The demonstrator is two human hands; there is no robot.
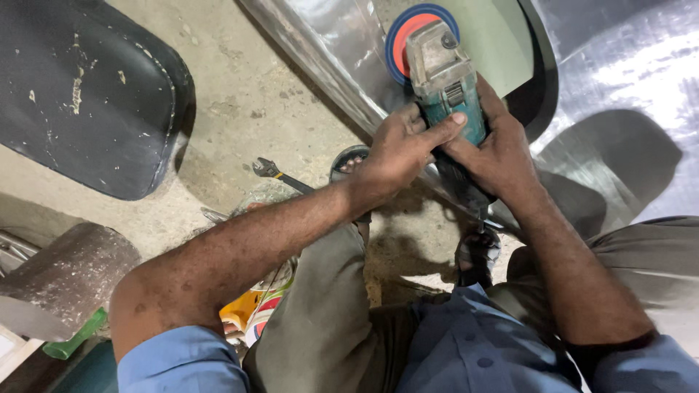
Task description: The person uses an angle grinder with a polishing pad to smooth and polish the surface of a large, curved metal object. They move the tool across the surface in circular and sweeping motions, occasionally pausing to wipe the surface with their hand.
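Note:
My left hand [400,149] and my right hand [499,153] both grip the body of a teal angle grinder [445,84]. Its round disc [402,40], red with a blue rim, rests against a shiny bent metal sheet [328,51]. My left thumb lies across the grinder's body. My forearms reach out from blue sleeves, and my knees in grey trousers are bent below them. My sandalled feet [349,161] rest on the concrete floor under the tool.
A wrench [280,175] lies on the concrete floor left of my left hand. A dark curved panel [87,94] fills the upper left. A grey drum-like object [69,280] and a green handle [73,342] sit at the lower left. More shiny sheet metal [626,73] lies at the right.

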